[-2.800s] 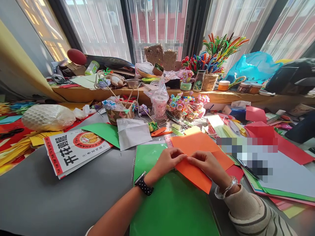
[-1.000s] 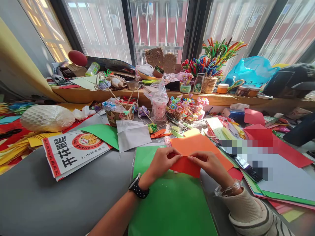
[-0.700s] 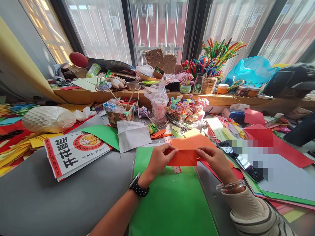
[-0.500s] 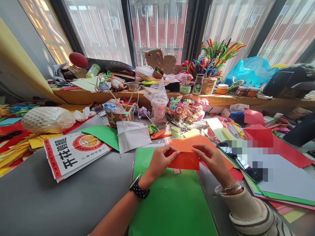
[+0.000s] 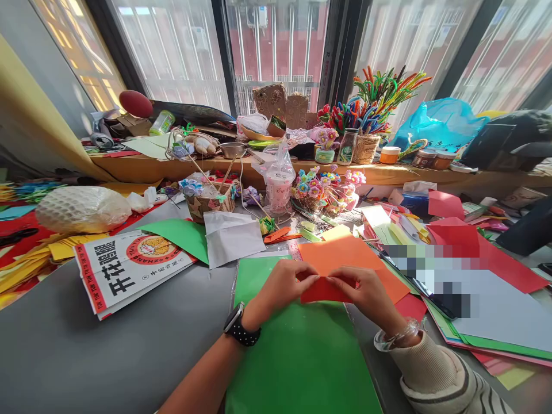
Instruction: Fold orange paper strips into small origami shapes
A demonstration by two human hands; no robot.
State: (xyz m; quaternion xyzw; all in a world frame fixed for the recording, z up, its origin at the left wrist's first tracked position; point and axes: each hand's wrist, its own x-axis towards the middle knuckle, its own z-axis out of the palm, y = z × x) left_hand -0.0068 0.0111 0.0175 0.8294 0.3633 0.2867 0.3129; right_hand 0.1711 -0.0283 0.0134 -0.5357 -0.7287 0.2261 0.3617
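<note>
We sit at a grey table (image 5: 129, 339) below a window (image 5: 276, 40), with flower crafts (image 5: 317, 187) crowding its far edge under the sill (image 5: 375, 173). Our left hand (image 5: 287, 282) and right hand (image 5: 366, 290) pinch orange paper (image 5: 328, 293), fingertips nearly meeting, over the green board's (image 5: 297, 356) far right corner. Grey tabletop stretches from its left edge toward the printed bag (image 5: 135, 267); stacked sheets (image 5: 509, 310) lie beyond its right edge.

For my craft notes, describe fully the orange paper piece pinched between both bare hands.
The thin, plain orange paper piece shows a darker, red-orange near face, straight along its lower edge. The bare left hand and right hand pinch it over the glossy green rectangular sheet. Its far extent blends into the similar orange paper behind.
</note>
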